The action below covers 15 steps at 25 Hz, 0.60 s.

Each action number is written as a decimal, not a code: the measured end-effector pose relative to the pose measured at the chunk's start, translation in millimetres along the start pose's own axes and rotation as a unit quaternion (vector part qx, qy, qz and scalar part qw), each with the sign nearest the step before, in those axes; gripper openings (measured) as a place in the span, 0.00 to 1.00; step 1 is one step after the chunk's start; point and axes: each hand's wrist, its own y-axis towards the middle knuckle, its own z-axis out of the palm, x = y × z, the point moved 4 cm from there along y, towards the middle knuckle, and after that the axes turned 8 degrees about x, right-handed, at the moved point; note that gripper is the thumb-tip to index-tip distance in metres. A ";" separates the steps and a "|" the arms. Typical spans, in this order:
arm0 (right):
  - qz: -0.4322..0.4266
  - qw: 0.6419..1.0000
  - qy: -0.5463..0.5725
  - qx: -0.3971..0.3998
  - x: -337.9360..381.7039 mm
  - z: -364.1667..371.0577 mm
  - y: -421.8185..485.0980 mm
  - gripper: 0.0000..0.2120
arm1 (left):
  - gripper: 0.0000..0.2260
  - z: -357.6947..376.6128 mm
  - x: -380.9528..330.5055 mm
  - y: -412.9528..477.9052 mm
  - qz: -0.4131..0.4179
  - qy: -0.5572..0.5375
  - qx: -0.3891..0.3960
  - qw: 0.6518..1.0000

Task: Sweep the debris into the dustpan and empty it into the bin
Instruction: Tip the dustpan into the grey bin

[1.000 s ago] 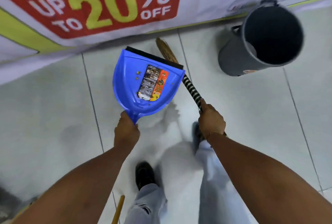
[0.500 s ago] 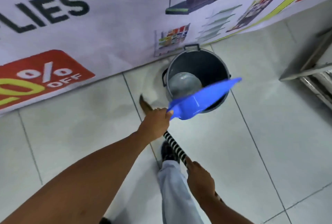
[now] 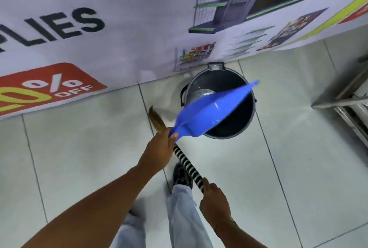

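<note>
Your right hand grips the striped broom handle; your left hand clasps the glossy blue plastic dustpan, tipped steeper than before over the round dark bin by the banner.

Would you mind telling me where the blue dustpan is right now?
In the head view, the blue dustpan sits centre-right, held by the left hand and tilted over the open grey bin by the banner.
</note>
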 end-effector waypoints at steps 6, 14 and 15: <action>-0.012 0.996 -0.092 0.007 83.1 5.6 -3.3 0.29 | 0.14 -43.0 147.4 -93.9 -0.140 -0.134 -0.127 0.973; -0.101 0.972 -0.209 -0.046 279.4 1.8 109.2 0.25 | 0.11 -66.0 347.7 -199.3 -0.336 -0.241 -0.198 0.889; -0.127 0.961 -0.241 -0.052 304.6 3.4 136.6 0.24 | 0.11 -59.7 368.2 -200.6 -0.359 -0.252 -0.212 0.873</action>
